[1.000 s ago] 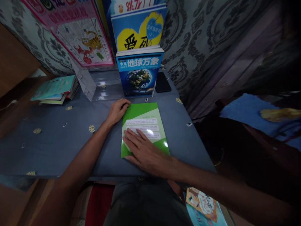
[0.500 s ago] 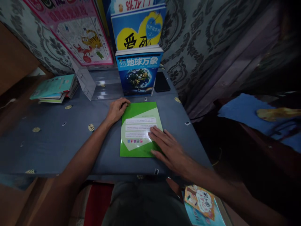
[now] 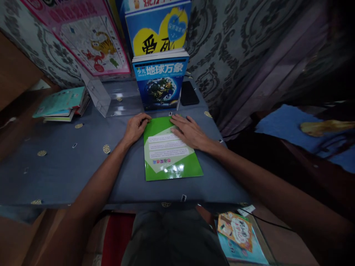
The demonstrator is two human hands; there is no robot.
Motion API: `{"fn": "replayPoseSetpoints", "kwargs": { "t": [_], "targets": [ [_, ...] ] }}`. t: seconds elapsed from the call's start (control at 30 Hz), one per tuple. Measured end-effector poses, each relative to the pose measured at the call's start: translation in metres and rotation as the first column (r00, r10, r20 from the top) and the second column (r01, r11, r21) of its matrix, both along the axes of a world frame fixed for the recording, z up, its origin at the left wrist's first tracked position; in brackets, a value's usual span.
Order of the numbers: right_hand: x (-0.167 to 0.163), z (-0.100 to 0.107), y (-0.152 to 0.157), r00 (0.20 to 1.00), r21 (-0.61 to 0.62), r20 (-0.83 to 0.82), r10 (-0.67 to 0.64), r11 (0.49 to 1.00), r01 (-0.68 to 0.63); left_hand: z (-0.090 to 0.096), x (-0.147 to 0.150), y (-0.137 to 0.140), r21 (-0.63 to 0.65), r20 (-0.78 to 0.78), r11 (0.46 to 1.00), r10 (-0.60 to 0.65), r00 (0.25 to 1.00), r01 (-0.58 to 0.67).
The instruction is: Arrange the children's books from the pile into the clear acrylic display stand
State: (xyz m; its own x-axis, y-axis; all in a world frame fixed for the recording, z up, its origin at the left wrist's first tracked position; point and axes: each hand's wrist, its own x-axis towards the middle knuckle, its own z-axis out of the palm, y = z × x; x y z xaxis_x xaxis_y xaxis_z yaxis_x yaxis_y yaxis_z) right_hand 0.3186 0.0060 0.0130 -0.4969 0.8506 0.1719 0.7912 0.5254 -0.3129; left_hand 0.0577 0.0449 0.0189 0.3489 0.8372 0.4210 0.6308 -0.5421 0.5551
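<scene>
A closed green book (image 3: 177,170) lies flat on the table, with upside-down print on a pale panel facing up. My left hand (image 3: 135,127) rests at the book's upper left corner, its fingers curled in and closed on that corner. Across the upper right part of the cover, my right hand (image 3: 190,131) lies palm down, open, its fingers stretched toward the top edge. The hand hides that side of the cover. Just beyond the book stands a blue book with a globe on it (image 3: 161,87).
Behind are a yellow-and-blue book (image 3: 158,29), a pink book (image 3: 91,44) and a clear stand (image 3: 97,98). A black phone (image 3: 189,93) lies at right. Stacked books (image 3: 59,103) sit at left on the patterned tablecloth (image 3: 55,173). More books (image 3: 238,236) lie below the table.
My right hand has moved up the cover from its lower right to its upper right. The green book has turned slightly, its lower edge swinging right. My left hand stays at the corner.
</scene>
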Motion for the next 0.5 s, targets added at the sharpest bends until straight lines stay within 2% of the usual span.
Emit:
{"fn": "replayPoseSetpoints", "kwargs": {
  "t": [0.17,0.37,0.5],
  "targets": [
    [0.000,-0.005,0.000,1.000,0.033,0.012,-0.023,0.999,0.023,-0.001,-0.001,0.000,0.032,-0.057,0.999,-0.009,0.998,0.011],
    [-0.002,-0.004,-0.001,0.998,0.053,0.037,-0.057,0.997,0.055,-0.001,0.005,-0.007,0.127,-0.272,0.991,-0.012,0.962,0.048],
    [-0.004,-0.005,-0.009,0.996,0.052,0.051,-0.075,0.996,0.072,0.001,0.010,-0.017,0.111,-0.360,0.993,-0.003,0.933,0.046]
  ]
}}
